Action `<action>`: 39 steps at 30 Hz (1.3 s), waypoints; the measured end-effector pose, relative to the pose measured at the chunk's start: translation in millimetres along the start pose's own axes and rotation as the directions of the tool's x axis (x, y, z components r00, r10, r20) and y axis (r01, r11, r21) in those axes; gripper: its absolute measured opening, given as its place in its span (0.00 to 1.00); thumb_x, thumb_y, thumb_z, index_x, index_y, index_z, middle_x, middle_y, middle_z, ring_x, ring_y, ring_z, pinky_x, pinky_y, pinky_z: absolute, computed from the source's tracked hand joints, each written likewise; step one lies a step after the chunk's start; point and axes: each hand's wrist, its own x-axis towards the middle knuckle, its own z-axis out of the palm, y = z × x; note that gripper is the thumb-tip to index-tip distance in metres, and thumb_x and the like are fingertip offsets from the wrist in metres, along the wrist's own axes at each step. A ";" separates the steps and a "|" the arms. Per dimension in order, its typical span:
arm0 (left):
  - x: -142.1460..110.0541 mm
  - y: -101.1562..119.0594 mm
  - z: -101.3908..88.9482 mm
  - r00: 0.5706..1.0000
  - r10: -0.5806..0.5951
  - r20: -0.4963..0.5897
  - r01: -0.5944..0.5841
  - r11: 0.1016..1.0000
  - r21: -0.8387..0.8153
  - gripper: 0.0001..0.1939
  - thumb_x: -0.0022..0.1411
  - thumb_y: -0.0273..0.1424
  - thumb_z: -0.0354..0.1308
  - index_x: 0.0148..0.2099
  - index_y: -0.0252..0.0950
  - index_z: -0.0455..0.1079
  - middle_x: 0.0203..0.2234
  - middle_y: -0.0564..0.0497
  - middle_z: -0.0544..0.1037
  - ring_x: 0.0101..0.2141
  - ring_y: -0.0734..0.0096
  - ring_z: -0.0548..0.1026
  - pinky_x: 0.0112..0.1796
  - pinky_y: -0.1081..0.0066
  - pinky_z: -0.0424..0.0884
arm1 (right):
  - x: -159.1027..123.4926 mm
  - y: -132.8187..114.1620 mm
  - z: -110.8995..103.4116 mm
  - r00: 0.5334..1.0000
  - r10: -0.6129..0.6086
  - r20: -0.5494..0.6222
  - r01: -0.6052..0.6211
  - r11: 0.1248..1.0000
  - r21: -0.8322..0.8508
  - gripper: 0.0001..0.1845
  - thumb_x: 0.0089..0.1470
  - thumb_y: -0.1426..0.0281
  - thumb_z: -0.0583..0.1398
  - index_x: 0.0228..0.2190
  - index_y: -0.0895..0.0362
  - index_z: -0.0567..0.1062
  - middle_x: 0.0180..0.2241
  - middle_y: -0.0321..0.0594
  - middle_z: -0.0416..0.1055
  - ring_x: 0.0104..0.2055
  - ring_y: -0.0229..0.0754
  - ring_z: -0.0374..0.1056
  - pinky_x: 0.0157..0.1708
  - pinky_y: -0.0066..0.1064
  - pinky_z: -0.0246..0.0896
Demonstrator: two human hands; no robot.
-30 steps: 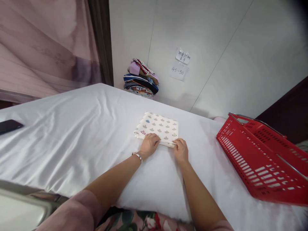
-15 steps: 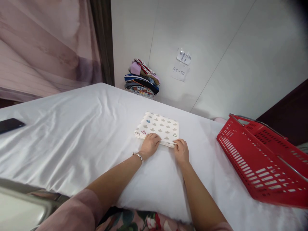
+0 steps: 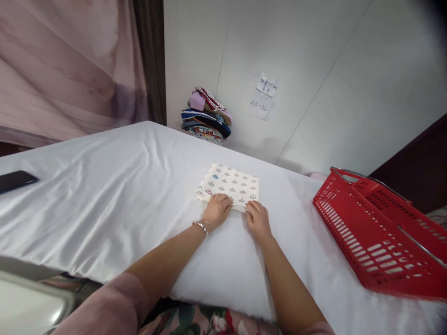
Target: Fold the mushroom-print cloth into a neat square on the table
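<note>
While the left hand (image 3: 218, 209) stayed at the near edge of the folded printed cloth (image 3: 235, 181) on the white tablecloth (image 3: 139, 200), the right hand (image 3: 257, 219) shifted leftward along that edge, narrowing the span between them; whether either pinched it could not be told.

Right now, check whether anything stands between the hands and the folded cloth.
Nothing visible does: the left hand and right hand both touch the cloth at its near edge. The red basket, to the right, and the phone, far left, are apart from it.
</note>
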 end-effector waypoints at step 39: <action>-3.9 -85.3 -56.3 0.783 -0.599 0.166 0.619 0.728 -0.295 0.20 0.57 0.38 0.51 0.51 0.39 0.63 0.31 0.54 0.76 0.31 0.70 0.73 0.33 0.73 0.66 | 50.7 26.0 -3.1 0.599 0.676 0.430 -0.795 0.437 0.421 0.30 0.41 0.61 0.61 0.48 0.57 0.68 0.39 0.41 0.75 0.39 0.45 0.71 0.36 0.31 0.66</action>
